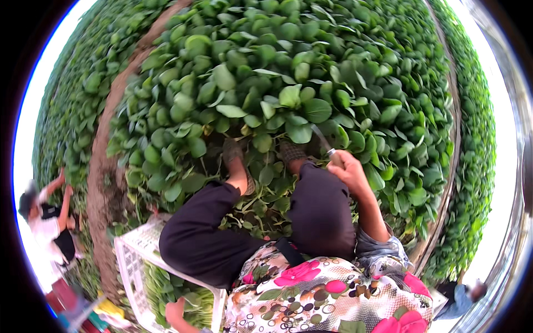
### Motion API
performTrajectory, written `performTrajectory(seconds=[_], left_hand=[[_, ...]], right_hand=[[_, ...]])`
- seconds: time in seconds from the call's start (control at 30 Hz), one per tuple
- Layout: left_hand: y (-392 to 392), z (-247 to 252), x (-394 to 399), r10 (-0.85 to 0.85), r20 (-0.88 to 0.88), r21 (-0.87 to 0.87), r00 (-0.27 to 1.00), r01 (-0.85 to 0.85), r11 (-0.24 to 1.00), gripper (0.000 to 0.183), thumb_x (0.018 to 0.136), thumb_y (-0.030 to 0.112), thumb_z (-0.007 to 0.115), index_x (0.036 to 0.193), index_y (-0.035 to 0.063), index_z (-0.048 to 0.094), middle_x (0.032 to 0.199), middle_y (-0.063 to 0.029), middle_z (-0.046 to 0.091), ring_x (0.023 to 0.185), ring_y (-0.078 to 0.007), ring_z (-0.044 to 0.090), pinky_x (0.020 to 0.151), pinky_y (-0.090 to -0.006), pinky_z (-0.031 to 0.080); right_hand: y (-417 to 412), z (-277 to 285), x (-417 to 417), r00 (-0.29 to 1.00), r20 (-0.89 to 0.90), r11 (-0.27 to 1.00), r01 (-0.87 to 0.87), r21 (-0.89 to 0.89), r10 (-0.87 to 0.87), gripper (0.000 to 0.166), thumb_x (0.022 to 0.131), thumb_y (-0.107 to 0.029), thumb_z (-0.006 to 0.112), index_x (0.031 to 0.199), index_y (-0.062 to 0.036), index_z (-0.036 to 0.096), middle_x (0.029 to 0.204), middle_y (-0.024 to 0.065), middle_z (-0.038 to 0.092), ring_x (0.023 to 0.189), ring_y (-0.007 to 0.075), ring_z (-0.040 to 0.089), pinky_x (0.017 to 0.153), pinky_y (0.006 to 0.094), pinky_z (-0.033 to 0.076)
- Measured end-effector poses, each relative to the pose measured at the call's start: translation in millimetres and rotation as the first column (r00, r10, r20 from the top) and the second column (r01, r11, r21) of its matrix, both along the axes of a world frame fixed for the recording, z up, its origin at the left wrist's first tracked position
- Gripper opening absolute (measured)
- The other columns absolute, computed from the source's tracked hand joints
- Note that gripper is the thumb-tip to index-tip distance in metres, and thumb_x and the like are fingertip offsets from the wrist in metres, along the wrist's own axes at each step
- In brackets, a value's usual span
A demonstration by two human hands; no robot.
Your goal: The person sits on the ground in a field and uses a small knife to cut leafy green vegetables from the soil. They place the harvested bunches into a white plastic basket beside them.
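My right hand [347,168] grips the handle of a knife [327,142] with a thin, narrow blade. The blade points up and to the left, its tip beside broad leaves of the leafy green plants [318,110]. Low in the view, my left hand [175,311] is over a white plastic crate [129,283], at the bundled greens [200,306] inside it. Whether its fingers hold any of them is hard to make out. The crate stands against my bent left leg, and part of it is hidden by that leg.
My shoes [233,152] are among stems and low leaves at the bed's edge. A bare soil path [104,166] runs along the left, a narrow furrow [452,166] along the right. Another person [50,224] crouches at far left; a second person [460,295] is at lower right.
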State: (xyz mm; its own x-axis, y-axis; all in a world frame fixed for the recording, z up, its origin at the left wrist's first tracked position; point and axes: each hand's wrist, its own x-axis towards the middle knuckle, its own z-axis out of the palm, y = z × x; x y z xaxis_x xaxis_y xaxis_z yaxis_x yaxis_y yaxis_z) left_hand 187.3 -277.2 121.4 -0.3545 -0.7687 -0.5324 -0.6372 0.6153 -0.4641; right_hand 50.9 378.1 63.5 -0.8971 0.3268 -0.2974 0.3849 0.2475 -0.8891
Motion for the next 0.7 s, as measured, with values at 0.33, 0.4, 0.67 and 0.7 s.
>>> performTrajectory(seconds=[0.33,0.4,0.67,0.7], left_hand=[[230.1,86.3,-256.2,-0.566,-0.732,0.149,0.379,0.900,0.410,0.042,0.083,0.016,0.063,0.121,-0.0029,0.055,0.117,-0.0202,0.060,0.109,-0.0318,0.057,0.094,-0.0376,0.044],[302.7,59.3,-278.7,-0.696,-0.697,0.230,0.174,0.973,0.013,0.044,0.076,0.016,0.068,0.115,-0.0015,0.057,0.111,-0.0207,0.060,0.103,-0.0368,0.057,0.090,-0.0414,0.044],[466.5,-135.1,-274.5,-0.410,-0.813,0.189,-0.414,0.479,-0.857,0.008,0.064,0.013,0.063,0.068,0.0090,0.057,0.071,-0.0084,0.055,0.075,-0.0257,0.057,0.076,-0.0340,0.044],[490.3,-161.3,-275.5,-0.397,-0.841,0.187,-0.368,0.490,-0.851,0.007,0.065,0.014,0.063,0.070,0.0096,0.059,0.072,-0.0090,0.059,0.076,-0.0267,0.058,0.076,-0.0352,0.045]], right_hand=[[1.5,-110.9,-2.4,0.974,0.223,0.999,0.036,-0.015,-0.031,0.042,0.079,-0.028,0.064,0.110,-0.0009,0.059,0.097,0.0198,0.065,0.093,0.0316,0.063,0.083,0.0372,0.048],[4.7,-137.9,-5.8,0.961,0.271,0.998,0.054,0.032,-0.061,0.043,0.080,-0.030,0.062,0.111,-0.0009,0.059,0.099,0.0210,0.064,0.095,0.0327,0.062,0.084,0.0376,0.048],[-11.9,-154.8,-56.8,0.860,0.339,0.695,0.509,-0.508,-0.382,0.024,0.092,-0.021,0.054,0.106,-0.0025,0.058,0.077,0.0008,0.056,0.055,0.0064,0.047,0.046,0.0223,0.038],[-11.7,-158.4,-60.1,0.849,0.335,0.655,0.529,-0.540,-0.409,0.025,0.092,-0.022,0.054,0.107,-0.0026,0.057,0.078,0.0011,0.057,0.056,0.0067,0.047,0.047,0.0223,0.038]])
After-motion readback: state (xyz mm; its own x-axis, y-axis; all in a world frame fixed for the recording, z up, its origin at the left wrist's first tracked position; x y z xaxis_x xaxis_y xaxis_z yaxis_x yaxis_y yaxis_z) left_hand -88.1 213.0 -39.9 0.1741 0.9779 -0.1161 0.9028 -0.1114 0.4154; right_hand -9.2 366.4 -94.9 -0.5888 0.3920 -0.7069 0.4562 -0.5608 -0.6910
